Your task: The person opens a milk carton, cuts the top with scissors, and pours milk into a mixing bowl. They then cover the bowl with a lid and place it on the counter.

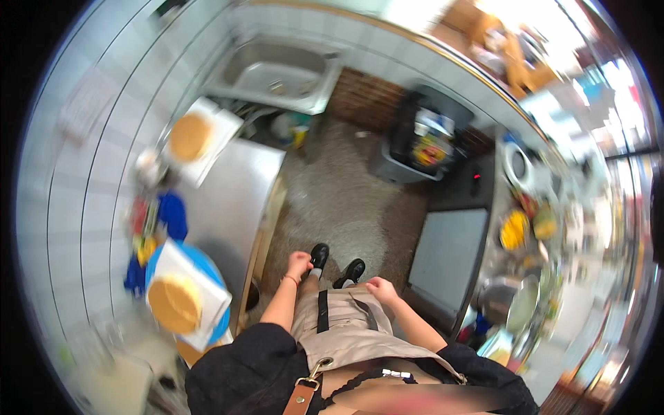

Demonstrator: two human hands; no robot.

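Note:
My left hand (pixel 299 264) hangs in front of my body above the floor, its fingers curled in with nothing seen in them. A red band circles that wrist. On the other side, my right hand (pixel 382 289) is beside my beige apron (pixel 339 315), its fingers curled; whether they touch the cloth is unclear. To the left, a round yellow sponge cake (pixel 174 304) lies on white paper over a blue round board (pixel 220 277). Farther off, a second sponge cake (pixel 190 137) rests on white paper at the far end of the steel worktable (pixel 232 180).
A steel sink (pixel 273 62) stands at the far left. Ahead is a grey bin (pixel 408 162) with colourful waste in it. Along the right runs a counter with a steel bowl (pixel 501 297) and a yellow-filled bowl (pixel 514 230). Brown floor (pixel 325 180) lies between.

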